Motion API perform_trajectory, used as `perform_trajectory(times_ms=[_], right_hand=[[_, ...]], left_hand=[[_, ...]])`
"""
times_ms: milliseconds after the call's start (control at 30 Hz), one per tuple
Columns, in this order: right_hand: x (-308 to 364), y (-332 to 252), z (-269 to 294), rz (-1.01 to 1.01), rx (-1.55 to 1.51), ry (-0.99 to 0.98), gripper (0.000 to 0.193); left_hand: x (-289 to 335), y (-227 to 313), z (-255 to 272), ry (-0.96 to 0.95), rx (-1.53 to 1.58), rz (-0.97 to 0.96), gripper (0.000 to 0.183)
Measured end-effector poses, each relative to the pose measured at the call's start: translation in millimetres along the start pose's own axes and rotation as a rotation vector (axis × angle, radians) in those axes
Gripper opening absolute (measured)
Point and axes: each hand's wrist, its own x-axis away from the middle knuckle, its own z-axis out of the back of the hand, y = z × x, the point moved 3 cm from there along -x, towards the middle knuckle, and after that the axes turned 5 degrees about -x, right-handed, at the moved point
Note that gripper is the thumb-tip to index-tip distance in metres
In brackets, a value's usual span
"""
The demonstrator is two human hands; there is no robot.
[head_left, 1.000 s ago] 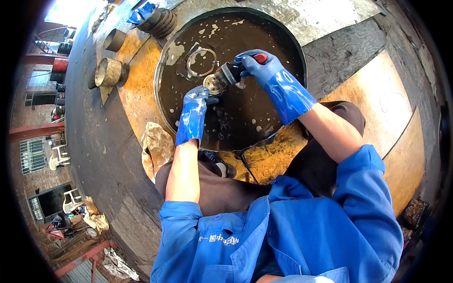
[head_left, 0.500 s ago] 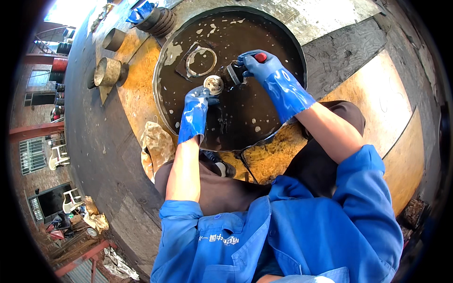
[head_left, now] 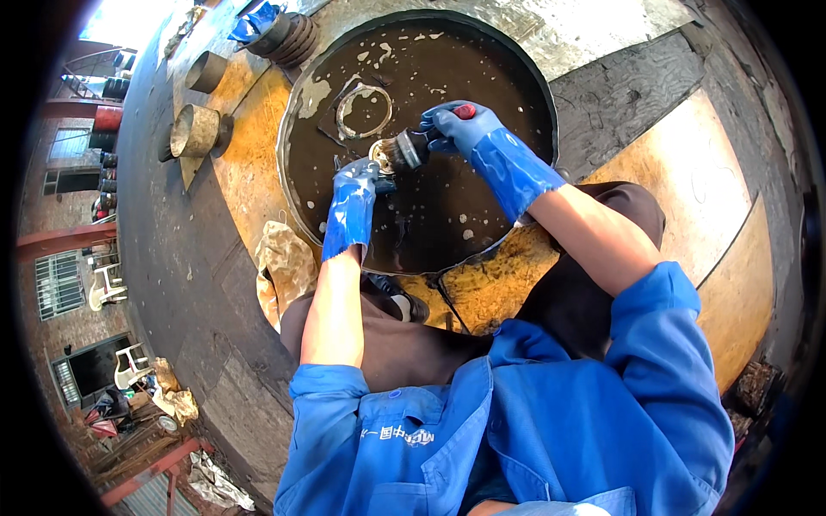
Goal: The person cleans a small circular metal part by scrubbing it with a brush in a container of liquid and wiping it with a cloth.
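Observation:
Over a wide round tub (head_left: pixel 284 176) of dark liquid, my left hand (head_left: pixel 355 179), in a blue rubber glove, is closed on a small round metal part (head_left: pixel 377 155). My right hand (head_left: pixel 467 131), gloved the same way, grips a paintbrush (head_left: pixel 411 150) with a red handle end. The brush's dark bristles lie against the metal part and cover much of it. Beyond my left hand, a pale metal ring (head_left: pixel 342 112) sits in the tub among floating patches of foam.
Left of the tub stand two short metal cylinders (head_left: pixel 194 131) and a ribbed dark part (head_left: pixel 292 45) with blue plastic in it. A stained cloth (head_left: pixel 285 262) lies by my left knee. Wooden boards (head_left: pixel 680 181) and dark sheets cover the floor.
My right hand has moved left, bringing the brush from beside the round metal part onto it. My left hand has barely shifted and still holds the part.

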Motion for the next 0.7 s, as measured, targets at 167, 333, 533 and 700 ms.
perform_trajectory(times_ms=[167,333,533,700], right_hand=[[33.8,-32.9,0.0,0.204,0.261,0.041,0.022],[45.2,-24.9,-10.7,0.293,0.034,-0.198,0.024],[20.9,-26.6,2.5,0.317,0.09,-0.073,0.02],[23.8,-37.4,5.7,0.388,0.24,0.023,0.021]], left_hand=[[29.2,43.7,-0.3,0.137,0.11,0.157,0.028],[-9.9,8.0,1.7,-0.086,0.067,-0.139,0.029],[-5.7,9.6,2.6,-0.025,0.214,-0.055,0.03],[-9.0,10.4,14.2,-0.041,0.276,-0.108,0.026]])
